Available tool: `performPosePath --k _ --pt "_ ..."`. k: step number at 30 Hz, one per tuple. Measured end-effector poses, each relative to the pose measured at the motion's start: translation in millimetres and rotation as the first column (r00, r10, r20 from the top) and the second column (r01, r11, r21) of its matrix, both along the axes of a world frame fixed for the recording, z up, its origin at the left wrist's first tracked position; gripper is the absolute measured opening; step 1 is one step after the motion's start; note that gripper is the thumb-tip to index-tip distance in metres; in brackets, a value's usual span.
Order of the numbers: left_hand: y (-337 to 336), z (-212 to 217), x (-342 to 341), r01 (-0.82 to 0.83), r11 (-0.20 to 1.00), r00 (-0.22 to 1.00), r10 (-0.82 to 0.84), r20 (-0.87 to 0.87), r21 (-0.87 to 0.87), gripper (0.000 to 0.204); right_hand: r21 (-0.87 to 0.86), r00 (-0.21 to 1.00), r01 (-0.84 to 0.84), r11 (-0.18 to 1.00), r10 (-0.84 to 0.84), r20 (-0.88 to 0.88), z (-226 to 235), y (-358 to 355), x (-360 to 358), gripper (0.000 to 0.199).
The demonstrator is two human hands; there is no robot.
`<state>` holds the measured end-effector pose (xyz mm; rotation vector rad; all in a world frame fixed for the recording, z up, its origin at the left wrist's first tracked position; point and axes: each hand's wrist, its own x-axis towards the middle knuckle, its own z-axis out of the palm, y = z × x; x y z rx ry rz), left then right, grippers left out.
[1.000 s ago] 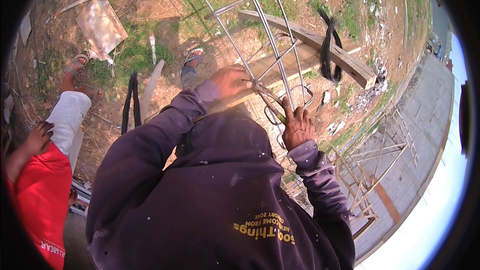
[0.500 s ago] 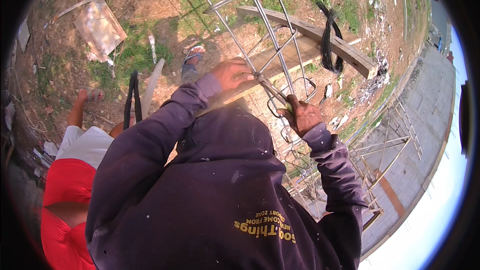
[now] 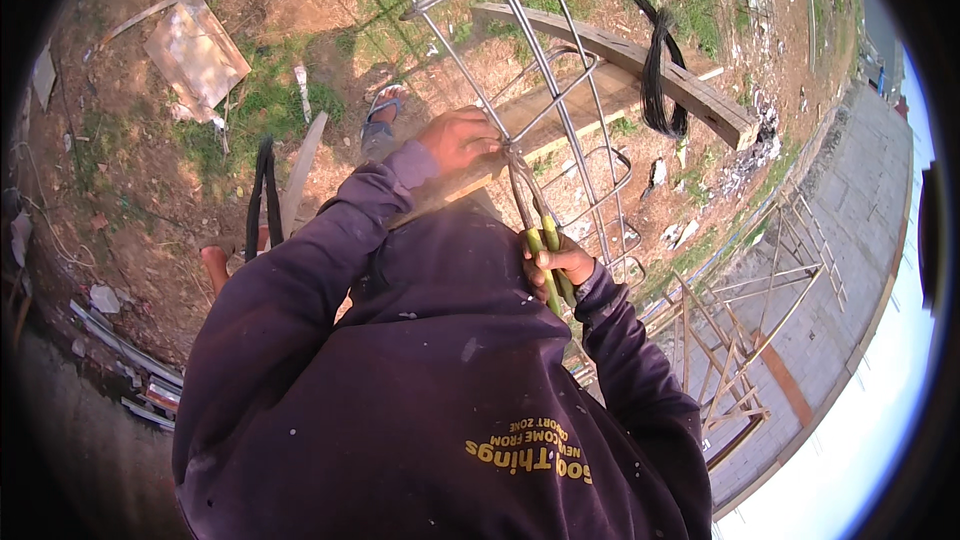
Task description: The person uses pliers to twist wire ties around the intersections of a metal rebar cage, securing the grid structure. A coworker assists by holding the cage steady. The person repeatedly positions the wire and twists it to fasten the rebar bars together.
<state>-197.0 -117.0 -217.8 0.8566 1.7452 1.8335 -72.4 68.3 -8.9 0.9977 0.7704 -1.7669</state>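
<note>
A pair of pincers (image 3: 541, 236) with yellow-green handles is in my right hand (image 3: 558, 268), whose fingers are wrapped round the grips. The jaws meet a crossing of bars on the rebar cage (image 3: 573, 135), a frame of long steel rods with bent stirrups. Any wire in the jaws is too small to make out. My left hand (image 3: 458, 140) is closed at the cage, just left of that crossing, fingers curled against the rod. Below the cage lies a wooden plank (image 3: 560, 120), partly hidden by my left forearm.
Across the plank rests a thick timber beam (image 3: 690, 100) with a bundle of black tie wire (image 3: 661, 70) draped over it. More black wire (image 3: 264, 198) hangs at my left. Beyond are a plywood sheet (image 3: 198, 48), a sandalled foot (image 3: 386, 100) and a block wall (image 3: 850, 230).
My right hand has come left and toward my body, swinging the pincers' handles round while the jaws stay at the crossing. A person in red at the left has mostly gone from view.
</note>
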Motion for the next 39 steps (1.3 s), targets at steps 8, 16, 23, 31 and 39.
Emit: performPosePath --k 8,16,23,31,39 --pt "-2.6 6.0 -2.5 0.064 0.997 0.997 -0.062 0.046 -0.048 0.024 0.911 0.263 -0.177 -0.374 0.874 0.409 50.4 -23.0 -5.2 0.052" --pt "-5.0 4.9 -5.7 0.087 0.994 0.996 -0.085 0.036 -0.064 0.024 0.599 0.938 -0.271 0.753 0.346 -0.01 53.0 -29.2 -8.3 0.038" --pt "-1.4 1.0 -1.3 0.037 0.999 0.996 -0.035 0.084 -0.02 0.026 0.75 0.797 -0.353 0.56 0.6 -0.072 51.5 -21.5 -13.0 0.048" --pt "-0.7 5.1 -1.7 0.004 1.0 0.997 -0.004 0.077 0.001 0.024 0.86 0.27 -0.482 -0.169 0.905 0.329 65.0 -24.6 -25.2 0.033" --pt "-2.3 6.0 -7.5 0.072 0.997 0.995 -0.07 0.071 -0.033 0.024 0.505 0.967 -0.215 0.836 0.256 -0.012 36.9 -24.8 1.5 0.044"
